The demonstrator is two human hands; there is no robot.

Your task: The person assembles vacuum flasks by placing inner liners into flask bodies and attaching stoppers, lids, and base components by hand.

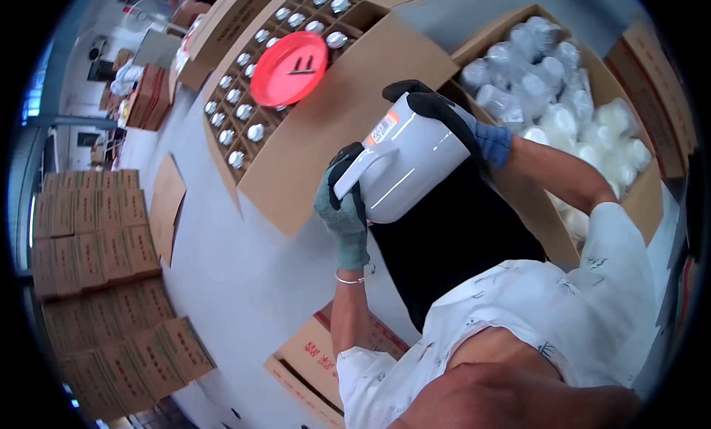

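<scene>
My left hand (346,196), in a green glove with dark coating, is closed at the handle side of a glossy white jug (418,166). An orange and white label (383,127) is stuck near the jug's upper end. My right hand (444,122) wears a blue glove with dark coating and wraps over the jug's far end. The jug is tilted on its side above my dark-clad lap. Beyond it stands an open divided carton (281,196) with several silver-topped items (255,133) in its cells. A red round tray (278,88) with small dark pieces rests on them.
To the right, an open carton (481,40) holds several plastic-wrapped white items (533,81). Stacked brown cartons (96,236) stand at the left. A flat cardboard piece (167,207) lies on the grey floor (244,281). Another carton (315,355) is near my left elbow.
</scene>
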